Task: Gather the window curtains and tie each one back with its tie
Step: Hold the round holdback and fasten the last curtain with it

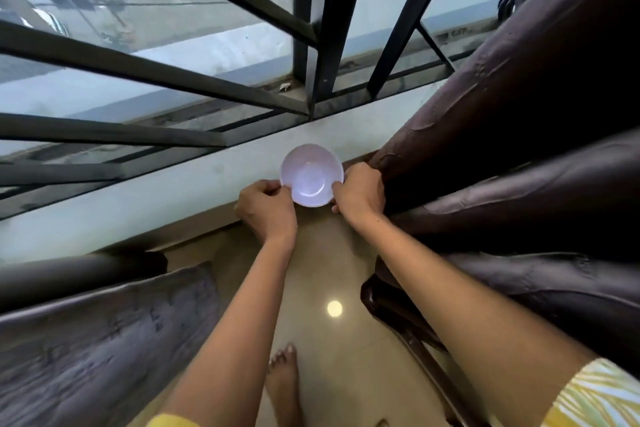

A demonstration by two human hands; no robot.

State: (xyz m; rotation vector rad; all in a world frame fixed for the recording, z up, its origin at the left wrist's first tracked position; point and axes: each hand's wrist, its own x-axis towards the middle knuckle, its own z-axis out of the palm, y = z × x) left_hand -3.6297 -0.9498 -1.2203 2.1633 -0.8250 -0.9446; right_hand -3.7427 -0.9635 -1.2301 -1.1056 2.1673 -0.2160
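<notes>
**A:** Starting on the left: the left curtain (104,333) hangs low, its folds running floor to ceiling, well apart from either hand and loose as far as I can see.

**B:** And the left hand (266,206)?

**A:** Fingers curled, pinching the left rim of a pale bowl (311,175) that sits on the window ledge (138,198). The right hand (360,189) pinches the opposite rim.

**B:** So both hands are busy with the bowl, not with cloth.

**A:** Right. But look further right: the right curtain (519,114) is bunched in thick vertical folds, touching the back of that right hand. Its long axis runs up the window's edge.

**B:** So the right hand is nearer?

**A:** By far, I'd say. No tie is visible on either curtain; I can't tell where one lies.
</notes>
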